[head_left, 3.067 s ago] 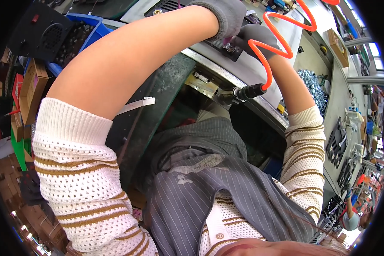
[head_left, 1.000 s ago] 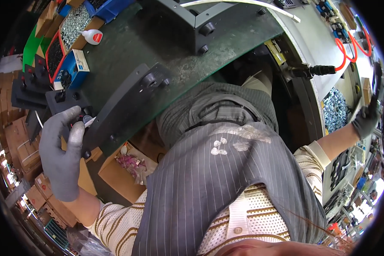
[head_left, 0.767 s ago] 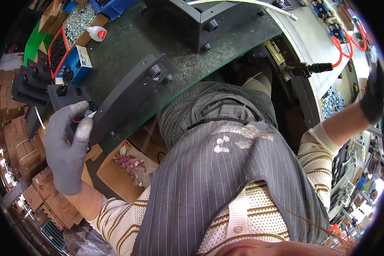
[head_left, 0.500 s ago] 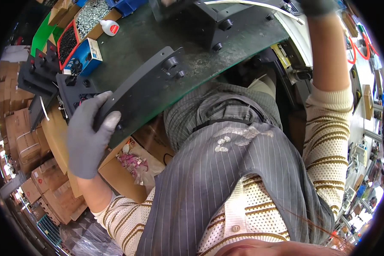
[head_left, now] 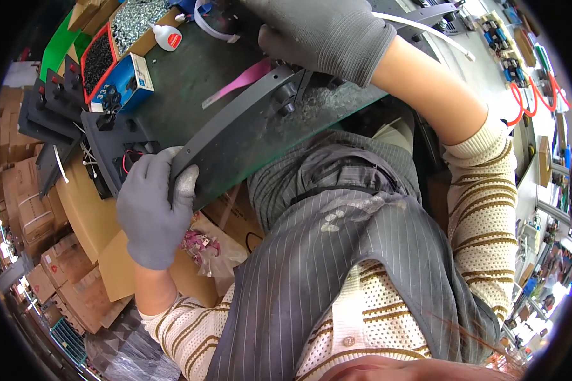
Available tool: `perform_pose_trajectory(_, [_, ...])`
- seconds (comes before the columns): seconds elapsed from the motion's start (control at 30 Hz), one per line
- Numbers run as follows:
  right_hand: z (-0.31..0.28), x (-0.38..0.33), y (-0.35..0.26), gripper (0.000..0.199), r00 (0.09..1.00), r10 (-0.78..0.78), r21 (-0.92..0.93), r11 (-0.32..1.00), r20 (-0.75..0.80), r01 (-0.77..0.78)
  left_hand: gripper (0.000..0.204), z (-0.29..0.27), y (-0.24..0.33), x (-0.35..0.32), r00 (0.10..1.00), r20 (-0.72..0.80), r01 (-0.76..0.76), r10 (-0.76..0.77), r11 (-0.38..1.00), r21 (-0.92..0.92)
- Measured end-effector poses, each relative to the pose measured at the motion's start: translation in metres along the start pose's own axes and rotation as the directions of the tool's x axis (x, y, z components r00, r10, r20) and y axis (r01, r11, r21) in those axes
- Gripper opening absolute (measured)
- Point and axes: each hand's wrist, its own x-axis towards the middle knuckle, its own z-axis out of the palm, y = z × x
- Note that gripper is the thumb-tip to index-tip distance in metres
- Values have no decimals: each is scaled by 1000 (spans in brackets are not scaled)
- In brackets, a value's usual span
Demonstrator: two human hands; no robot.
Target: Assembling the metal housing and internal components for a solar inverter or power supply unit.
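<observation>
My left hand [head_left: 156, 209], in a grey glove, is closed round the near left end of a long curved black panel [head_left: 229, 117]. Its thumb lies on the front face and its fingers go behind. Black round knob-like parts [head_left: 285, 98] stick out at the panel's other end. My right hand [head_left: 330, 35], also gloved in grey, reaches in from the right above that end. Its thumb shows, but the other fingers run past the upper edge of the view. Behind the panel lies a flat pink strip [head_left: 248, 76] with a paler end.
At the far left stand a tray of silver screws [head_left: 140, 25], a red bin of black screws [head_left: 100, 63], a blue box [head_left: 124, 86] and a white bottle [head_left: 167, 38]. Black parts with wires [head_left: 114, 143] sit beside my left hand. A white cable [head_left: 429, 35] crosses at upper right.
My right hand has swung left from the upper right corner to above the panel. My left hand has shifted the panel slightly right. The pink strip and a pale loop have come into view.
</observation>
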Motion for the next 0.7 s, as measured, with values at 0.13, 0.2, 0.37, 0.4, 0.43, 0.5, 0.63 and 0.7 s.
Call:
perform_pose_trajectory(0.13, [31,-10,-14,31,928,-58,-289,956,-367,-54,29,-4,4,11,999,35,1,0,1000,-24])
perform_pose_trajectory(0.2, [25,-2,-19,30,928,-9,-310,944,-372,-114,37,-5,6,8,996,77,36,-34,999,-21])
perform_pose_trajectory(0.37, [30,2,0,30,954,-100,-57,995,-283,87,35,-7,7,13,995,103,3,-3,1000,-4])
perform_pose_trajectory(0.4, [31,0,4,27,947,-105,13,993,-304,114,35,-9,6,17,991,135,23,-22,1000,-1])
perform_pose_trajectory(0.43, [30,-8,9,29,922,-133,83,981,-365,174,35,-14,7,22,992,127,-8,7,1000,9])
perform_pose_trajectory(0.5, [15,-34,24,31,834,-133,188,944,-536,271,42,-23,14,33,983,92,-165,159,984,70])
perform_pose_trajectory(0.63, [-15,-109,70,28,729,281,597,774,-624,213,46,-42,22,61,982,-1,-187,188,979,84])
perform_pose_trajectory(0.7, [-21,-174,111,33,344,317,386,910,-884,154,45,-50,42,92,967,-6,-255,256,963,84])
